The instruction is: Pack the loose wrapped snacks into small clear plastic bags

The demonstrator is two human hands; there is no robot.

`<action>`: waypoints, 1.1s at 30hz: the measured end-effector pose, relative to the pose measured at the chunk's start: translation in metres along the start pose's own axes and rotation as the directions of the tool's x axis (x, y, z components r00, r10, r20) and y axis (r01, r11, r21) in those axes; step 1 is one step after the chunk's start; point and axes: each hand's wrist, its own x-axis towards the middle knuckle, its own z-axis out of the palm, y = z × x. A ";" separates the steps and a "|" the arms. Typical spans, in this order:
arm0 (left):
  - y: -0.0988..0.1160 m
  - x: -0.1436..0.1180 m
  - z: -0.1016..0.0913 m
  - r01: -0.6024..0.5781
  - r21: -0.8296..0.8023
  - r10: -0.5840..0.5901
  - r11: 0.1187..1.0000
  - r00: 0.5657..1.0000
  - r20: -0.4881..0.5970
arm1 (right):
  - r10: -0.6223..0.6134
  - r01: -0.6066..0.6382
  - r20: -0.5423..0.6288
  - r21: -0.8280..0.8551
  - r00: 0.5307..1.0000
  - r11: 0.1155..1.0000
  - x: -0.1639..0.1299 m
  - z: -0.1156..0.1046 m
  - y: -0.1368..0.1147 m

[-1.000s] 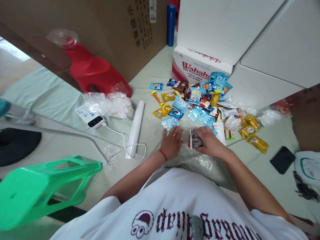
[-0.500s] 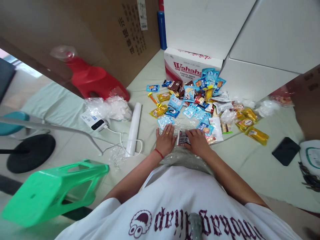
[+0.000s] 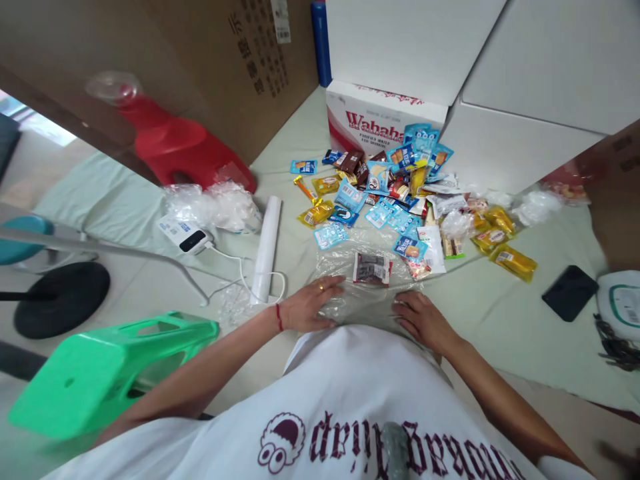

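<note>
A small dark snack packet [image 3: 373, 269] with a red edge lies on a sheet of clear plastic film [image 3: 357, 303] in front of me. My left hand [image 3: 310, 305] rests at the film's left side, fingers stretched inward and apart. Over the film's near right part is my right hand [image 3: 424, 320], its fingers spread and slightly bent. Neither hand touches the packet. Just beyond the film spreads a pile of wrapped snacks, among them a light blue packet [image 3: 331, 235], a blue biscuit packet [image 3: 410, 248] and a white packet [image 3: 433, 249].
A Wahaha carton [image 3: 345, 120] stands behind the pile. On the left are a white roll [image 3: 267, 250], a cabled white device [image 3: 186, 237], a red jug [image 3: 187, 147] and a green stool [image 3: 75, 373]. Yellow packets [image 3: 514, 262] and a black phone-like slab [image 3: 570, 292] lie right.
Both hands have drawn back toward my body and moved apart, off the dark packet. The packet now lies uncovered on the film.
</note>
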 end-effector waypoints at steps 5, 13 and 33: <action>-0.002 0.014 -0.017 0.115 -0.243 -0.119 0.963 0.993 -0.003 | 0.139 -0.125 -0.045 0.232 0.989 0.965 0.017 -0.019 0.004; -0.038 0.075 -0.041 0.471 -0.093 -0.478 0.877 0.841 -0.254 | 0.507 -0.509 0.045 0.097 0.861 0.855 0.075 -0.058 0.032; 0.052 0.094 -0.010 0.360 0.354 -0.270 0.863 0.921 -0.280 | 0.382 -0.250 0.304 -0.393 0.873 0.885 0.240 -0.064 0.044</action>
